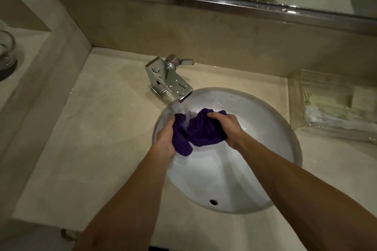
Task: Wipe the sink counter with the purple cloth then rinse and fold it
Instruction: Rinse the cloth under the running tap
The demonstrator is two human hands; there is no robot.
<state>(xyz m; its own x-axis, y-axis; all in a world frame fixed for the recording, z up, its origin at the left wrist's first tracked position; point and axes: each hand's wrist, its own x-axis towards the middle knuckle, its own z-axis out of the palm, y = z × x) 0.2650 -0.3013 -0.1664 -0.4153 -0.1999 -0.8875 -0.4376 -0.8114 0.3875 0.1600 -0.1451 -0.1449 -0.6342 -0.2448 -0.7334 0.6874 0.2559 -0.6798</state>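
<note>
Both hands, left (166,140) and right (228,128), grip bunched purple cloth (195,130) under running faucet (169,77), over sink (265,112).

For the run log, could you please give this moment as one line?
stage: rinse | both hands grip purple cloth | faucet running

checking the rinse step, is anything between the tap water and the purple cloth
Nothing visible. The stream from the tap falls straight onto the purple cloth, which the left hand and right hand hold bunched over the sink.
</note>
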